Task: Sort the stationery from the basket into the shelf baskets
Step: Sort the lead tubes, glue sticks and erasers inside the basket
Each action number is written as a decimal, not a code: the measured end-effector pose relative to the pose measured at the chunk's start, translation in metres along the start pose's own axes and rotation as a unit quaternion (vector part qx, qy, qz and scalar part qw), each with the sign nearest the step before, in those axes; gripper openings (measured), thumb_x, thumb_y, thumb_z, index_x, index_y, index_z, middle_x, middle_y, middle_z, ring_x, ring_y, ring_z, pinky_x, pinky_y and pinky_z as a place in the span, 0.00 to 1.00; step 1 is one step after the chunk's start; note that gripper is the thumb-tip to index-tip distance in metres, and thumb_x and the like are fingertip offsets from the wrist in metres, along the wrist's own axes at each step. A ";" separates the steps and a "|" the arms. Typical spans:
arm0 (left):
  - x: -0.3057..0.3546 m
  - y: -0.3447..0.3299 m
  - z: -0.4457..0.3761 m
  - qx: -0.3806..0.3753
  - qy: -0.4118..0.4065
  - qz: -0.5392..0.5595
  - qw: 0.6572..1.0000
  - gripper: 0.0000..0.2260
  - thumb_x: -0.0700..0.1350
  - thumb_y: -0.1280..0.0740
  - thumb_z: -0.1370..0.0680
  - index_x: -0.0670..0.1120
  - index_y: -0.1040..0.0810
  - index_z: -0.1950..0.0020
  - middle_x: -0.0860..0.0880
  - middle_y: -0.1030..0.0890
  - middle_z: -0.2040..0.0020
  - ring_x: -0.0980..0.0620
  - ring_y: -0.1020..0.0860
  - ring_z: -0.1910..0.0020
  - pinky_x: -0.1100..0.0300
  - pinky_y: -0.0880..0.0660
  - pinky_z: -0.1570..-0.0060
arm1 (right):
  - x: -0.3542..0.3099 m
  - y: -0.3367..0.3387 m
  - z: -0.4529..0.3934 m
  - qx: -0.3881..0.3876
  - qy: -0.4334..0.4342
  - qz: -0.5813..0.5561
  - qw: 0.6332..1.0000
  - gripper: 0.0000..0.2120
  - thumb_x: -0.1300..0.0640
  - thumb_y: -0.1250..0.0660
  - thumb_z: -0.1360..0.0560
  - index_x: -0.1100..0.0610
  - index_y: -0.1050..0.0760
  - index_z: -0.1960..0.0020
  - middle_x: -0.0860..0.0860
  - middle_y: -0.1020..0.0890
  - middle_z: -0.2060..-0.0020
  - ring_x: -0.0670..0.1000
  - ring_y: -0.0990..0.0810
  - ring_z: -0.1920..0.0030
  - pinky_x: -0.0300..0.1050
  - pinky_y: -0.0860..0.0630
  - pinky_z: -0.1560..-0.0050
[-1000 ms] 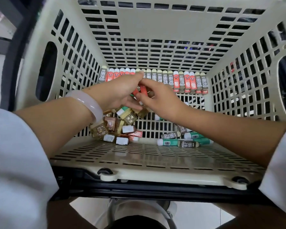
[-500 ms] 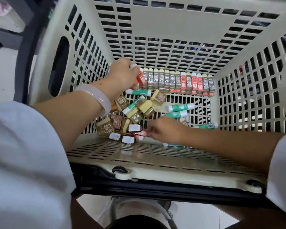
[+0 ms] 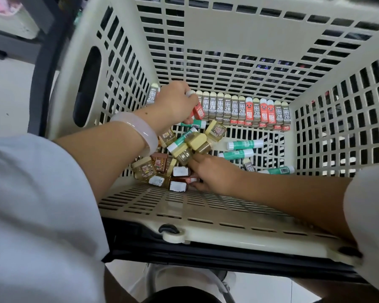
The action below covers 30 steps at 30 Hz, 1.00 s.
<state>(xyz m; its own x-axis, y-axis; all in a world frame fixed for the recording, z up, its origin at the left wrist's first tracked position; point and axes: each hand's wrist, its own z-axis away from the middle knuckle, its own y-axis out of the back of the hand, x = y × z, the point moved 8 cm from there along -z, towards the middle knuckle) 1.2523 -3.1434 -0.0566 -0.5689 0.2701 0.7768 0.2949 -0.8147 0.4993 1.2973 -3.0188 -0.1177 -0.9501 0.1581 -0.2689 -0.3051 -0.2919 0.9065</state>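
- Gripping a red case [image 3: 198,110], left hand [image 3: 175,103] curls round its upper end at the far wall of the basket [image 3: 228,25]; case tilted, lower end just beside the row.
- Row [image 3: 245,111] stands upright along that wall, right of the left hand: grey cases printed "2B", red ones with cartoon faces mixed in; other print too small to read. One more grey "2B" case [image 3: 153,95] shows just left of the left hand.
- Right hand [image 3: 214,176] lies low on the basket floor, fingers stretched toward the bottles; whether it holds anything, cannot tell.
- Bottles [image 3: 184,149]: small brown-tinted, cream caps, cartoon stickers, white barcode labels; piled between the two hands, touching.
- Green tubes [image 3: 244,144], white caps, barcode print, lie flat beyond and right of the right hand.
- Pale bangle [image 3: 138,130] on left wrist; white sleeves [image 3: 31,204] on both arms.
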 end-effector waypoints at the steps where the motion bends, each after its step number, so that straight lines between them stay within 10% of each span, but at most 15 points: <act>1: -0.001 0.000 0.000 -0.001 0.005 0.002 1.000 0.09 0.43 0.42 0.20 0.40 0.28 0.46 0.46 0.23 0.66 0.53 0.22 0.72 0.55 0.21 0.60 | 0.000 0.002 0.001 -0.001 -0.001 0.009 1.000 0.24 0.49 0.35 0.26 0.61 0.33 0.35 0.57 0.25 0.43 0.56 0.24 0.46 0.46 0.26 0.53; 9: 0.007 -0.002 0.002 -0.030 -0.035 -0.079 0.996 0.08 0.41 0.42 0.20 0.48 0.24 0.53 0.53 0.26 0.63 0.56 0.26 0.75 0.71 0.35 0.83 | 0.052 0.069 0.025 0.041 -0.132 -0.164 0.977 0.10 0.52 0.34 0.30 0.54 0.33 0.55 0.43 0.26 0.67 0.41 0.23 0.70 0.29 0.31 0.79; 16: 0.003 -0.013 0.009 -0.098 0.003 -0.043 0.994 0.11 0.43 0.41 0.22 0.45 0.22 0.59 0.48 0.25 0.70 0.57 0.31 0.81 0.69 0.36 0.82 | 0.102 0.082 0.032 0.239 -0.294 -0.546 0.747 0.11 0.60 0.30 0.28 0.55 0.32 0.53 0.60 0.19 0.55 0.57 0.17 0.58 0.53 0.20 0.53; 23: -0.004 -0.011 0.015 -0.118 0.066 0.051 0.990 0.15 0.55 0.42 0.21 0.45 0.24 0.49 0.48 0.23 0.67 0.56 0.30 0.77 0.66 0.33 0.77 | 0.101 0.076 0.026 0.274 -0.276 -0.730 0.561 0.10 0.67 0.33 0.28 0.58 0.32 0.54 0.58 0.20 0.58 0.48 0.17 0.66 0.37 0.19 0.61; 30: -0.002 -0.011 0.017 -0.157 0.068 -0.003 0.985 0.14 0.52 0.38 0.22 0.42 0.23 0.51 0.48 0.24 0.67 0.56 0.32 0.76 0.68 0.37 0.80 | 0.097 0.067 0.018 0.208 -0.284 -0.699 0.623 0.05 0.61 0.35 0.25 0.57 0.29 0.58 0.54 0.19 0.60 0.48 0.19 0.64 0.37 0.22 0.63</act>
<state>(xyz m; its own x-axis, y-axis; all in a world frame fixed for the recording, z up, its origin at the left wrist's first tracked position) 1.2632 -3.1265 -0.0569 -0.6742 0.2213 0.7046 0.0521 -0.9374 0.3443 1.1863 -3.0059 -0.0765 0.4362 0.3252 -0.8390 -0.6528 0.7561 -0.0463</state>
